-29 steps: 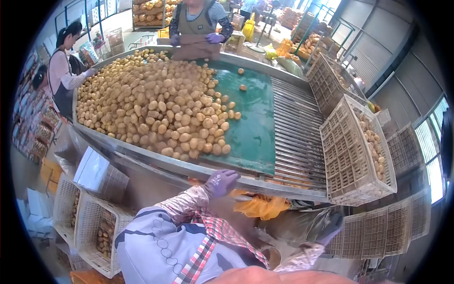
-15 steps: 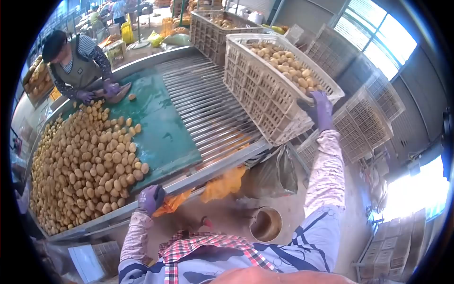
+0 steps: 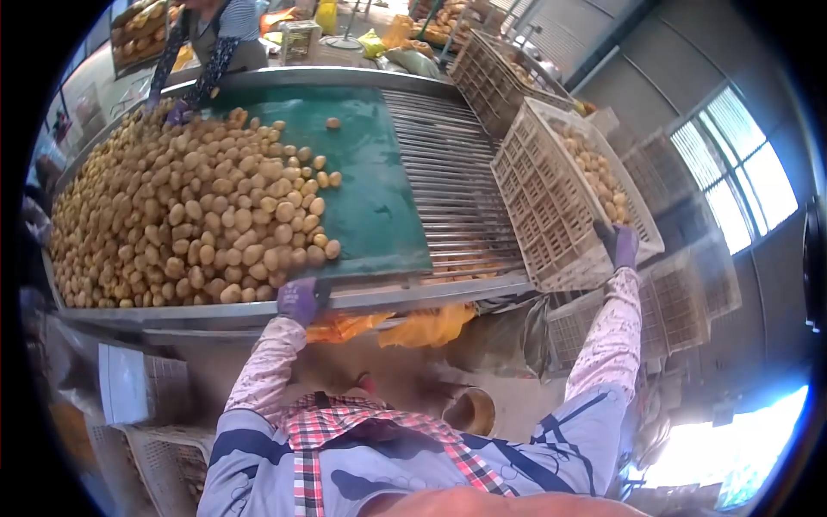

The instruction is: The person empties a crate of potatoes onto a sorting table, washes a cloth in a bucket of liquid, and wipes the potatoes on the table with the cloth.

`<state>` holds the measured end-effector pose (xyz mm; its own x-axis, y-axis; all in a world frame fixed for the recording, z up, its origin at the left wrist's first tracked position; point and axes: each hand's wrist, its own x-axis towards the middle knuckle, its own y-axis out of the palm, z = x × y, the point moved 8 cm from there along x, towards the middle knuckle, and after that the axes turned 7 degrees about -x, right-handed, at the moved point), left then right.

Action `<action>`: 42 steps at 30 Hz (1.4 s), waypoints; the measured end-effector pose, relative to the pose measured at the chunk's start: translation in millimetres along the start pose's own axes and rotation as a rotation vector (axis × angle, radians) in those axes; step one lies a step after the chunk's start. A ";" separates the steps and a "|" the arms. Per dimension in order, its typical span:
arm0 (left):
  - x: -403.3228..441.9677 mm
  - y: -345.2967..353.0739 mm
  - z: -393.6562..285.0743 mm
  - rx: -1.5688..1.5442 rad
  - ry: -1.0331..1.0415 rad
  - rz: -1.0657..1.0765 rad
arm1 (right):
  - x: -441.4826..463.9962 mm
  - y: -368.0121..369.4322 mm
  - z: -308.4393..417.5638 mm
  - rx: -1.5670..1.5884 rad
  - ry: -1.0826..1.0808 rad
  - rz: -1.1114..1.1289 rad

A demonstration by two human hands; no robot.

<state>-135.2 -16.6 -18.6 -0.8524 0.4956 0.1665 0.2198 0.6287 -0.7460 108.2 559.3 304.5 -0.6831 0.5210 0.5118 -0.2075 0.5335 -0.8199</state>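
My left hand (image 3: 299, 301), in a purple glove with dark palm, curls over the metal rail (image 3: 379, 298) at the near side of a sorting table. A large heap of potatoes (image 3: 207, 202) lies on the table's left part, just beyond this hand. My right hand (image 3: 624, 246), gloved alike, is closed on the near end of a beige plastic crate (image 3: 551, 198). Potatoes (image 3: 594, 172) fill much of this crate, which stands tilted in view at the table's right end. The fingertips of both hands are partly hidden.
A green sheet (image 3: 370, 189) and metal rollers (image 3: 457, 172) lie between heap and crate. Another crate (image 3: 491, 77) stands behind. Across the table, a co-worker's gloved hands (image 3: 177, 110) touch the heap. Below are orange netting (image 3: 431, 326) and a bucket (image 3: 470, 410).
The view has swung, so the table and crate appear farther right. The co-worker's hands have moved onto the heap, away from the brown piece they held. Both my hands keep their holds.
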 end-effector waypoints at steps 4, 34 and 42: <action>-0.3 -1.3 5.4 -0.007 0.009 -0.055 | -31.0 -59.3 100.7 0.141 -0.050 0.036; 31.9 -221.5 -170.9 -0.625 0.702 -0.316 | -136.3 -183.2 210.6 1.102 0.198 -0.299; 39.8 -170.6 -295.1 0.141 0.871 0.143 | -112.8 -190.3 211.1 0.660 -0.177 -0.094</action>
<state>-66.6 72.7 305.5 -0.1462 0.8793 0.4533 0.1871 0.4745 -0.8601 76.9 258.4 348.6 -0.7336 0.3458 0.5850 -0.6160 0.0250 -0.7873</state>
